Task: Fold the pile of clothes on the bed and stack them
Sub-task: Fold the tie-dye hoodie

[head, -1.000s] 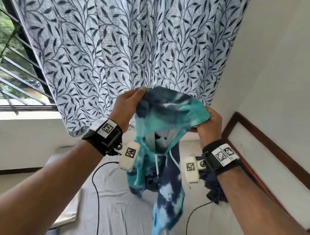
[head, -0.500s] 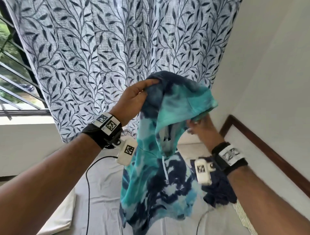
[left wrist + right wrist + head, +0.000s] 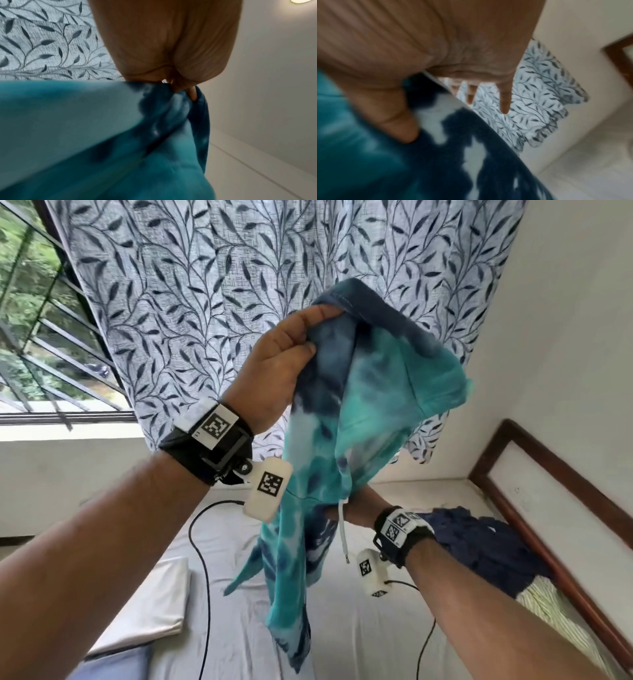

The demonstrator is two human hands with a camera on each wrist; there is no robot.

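My left hand point(image 3: 284, 361) pinches the teal-and-navy tie-dye hoodie point(image 3: 359, 412) higher, while my right hand point(image 3: 363, 505) has dropped off the hood, fingers point(image 3: 505, 100) apart, leaving folding unstarted

White-sheeted bed point(image 3: 359, 628) bearing dark blue clothes point(image 3: 479, 539) (heaped), striped garment point(image 3: 548, 607), pillow point(image 3: 150, 607).

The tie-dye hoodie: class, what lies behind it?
Behind the tie-dye hoodie hangs the leaf-print curtain; lower, the white bed sheet. The right hand is mostly covered.
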